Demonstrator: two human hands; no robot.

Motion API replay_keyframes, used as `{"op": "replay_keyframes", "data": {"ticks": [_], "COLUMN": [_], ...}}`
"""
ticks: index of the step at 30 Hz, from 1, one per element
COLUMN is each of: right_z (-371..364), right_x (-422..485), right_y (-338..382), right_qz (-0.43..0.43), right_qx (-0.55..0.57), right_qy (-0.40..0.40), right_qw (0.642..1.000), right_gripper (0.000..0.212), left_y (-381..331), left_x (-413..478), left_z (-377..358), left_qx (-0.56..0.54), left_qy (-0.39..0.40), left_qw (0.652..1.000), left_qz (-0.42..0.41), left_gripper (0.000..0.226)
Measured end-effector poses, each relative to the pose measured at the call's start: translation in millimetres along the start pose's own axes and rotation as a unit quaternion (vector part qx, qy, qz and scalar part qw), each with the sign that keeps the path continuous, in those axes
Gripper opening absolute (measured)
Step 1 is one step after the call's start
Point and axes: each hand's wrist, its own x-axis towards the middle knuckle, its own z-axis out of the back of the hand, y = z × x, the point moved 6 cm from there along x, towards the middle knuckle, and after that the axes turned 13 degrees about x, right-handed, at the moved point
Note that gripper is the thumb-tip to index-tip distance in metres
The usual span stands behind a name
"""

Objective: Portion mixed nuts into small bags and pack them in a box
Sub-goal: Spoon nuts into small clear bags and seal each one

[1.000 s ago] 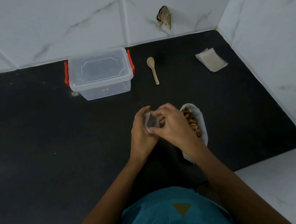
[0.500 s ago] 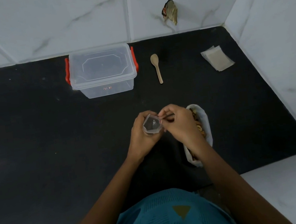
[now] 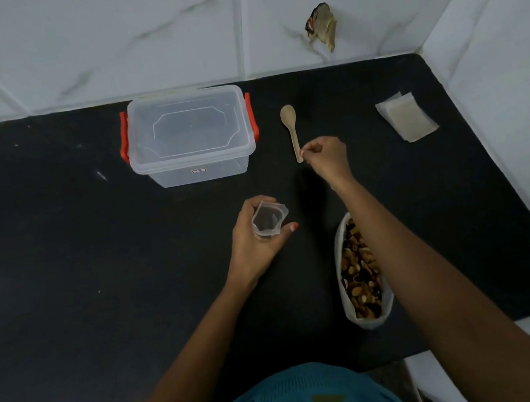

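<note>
My left hand (image 3: pixel 256 246) grips a small clear bag (image 3: pixel 267 219) with its mouth held open, above the middle of the black counter. My right hand (image 3: pixel 325 155) has reached to the far side, and its curled fingertips pinch the near end of the wooden spoon (image 3: pixel 291 126), which lies flat on the counter. A white bag of mixed nuts (image 3: pixel 360 272) lies open under my right forearm. The clear plastic box (image 3: pixel 189 136) with red latches stands at the back with its lid on.
A stack of flat small bags (image 3: pixel 405 114) lies at the back right near the wall. White marble walls close the back and the right side. A crumpled wrapper (image 3: pixel 321 26) hangs on the back wall. The counter's (image 3: pixel 62 261) front edge is by my body.
My right hand left the small bag and reached forward to the spoon's handle. My left hand keeps the bag, now open at the mouth.
</note>
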Motion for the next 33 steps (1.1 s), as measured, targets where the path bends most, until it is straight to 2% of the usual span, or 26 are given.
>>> {"op": "replay_keyframes", "data": {"ticks": [4,11,20,24,29,33], "right_z": [-12.3,-24.9,6.7,27.7,56.7,83.2], "right_x": [28.1,46.2,1.3,-38.1,-89.6,-131.0], "right_y": [0.7,-7.7,-6.6,-11.6,-24.3,-36.3], "right_qz": [-0.008,-0.049,-0.075,-0.098,-0.096,-0.091], "right_qx": [-0.028,-0.08,0.069,0.133,0.16,0.128], "right_qy": [-0.036,-0.039,-0.045,-0.039,-0.049,-0.054], "right_qw": [0.999,0.995,0.994,0.985,0.981,0.986], "right_gripper": [0.015,0.015,0.005,0.011,0.015,0.014], "left_y": [2.9,2.6,-3.7,-5.9,-9.8,-11.8], "left_x": [9.3,16.3,0.4,-14.6,-37.2,-53.3], "left_z": [-0.1,4.5,7.5,0.8,-12.5,-27.2], "left_qx": [0.007,0.009,0.013,0.02,0.015,0.009], "left_qy": [-0.003,-0.009,-0.006,0.018,0.047,0.071], "left_qw": [1.0,1.0,1.0,1.0,0.999,0.997], "left_qz": [0.003,-0.001,-0.001,0.006,0.011,0.019], "left_gripper": [0.042,0.043,0.041,0.038,0.032,0.028]}}
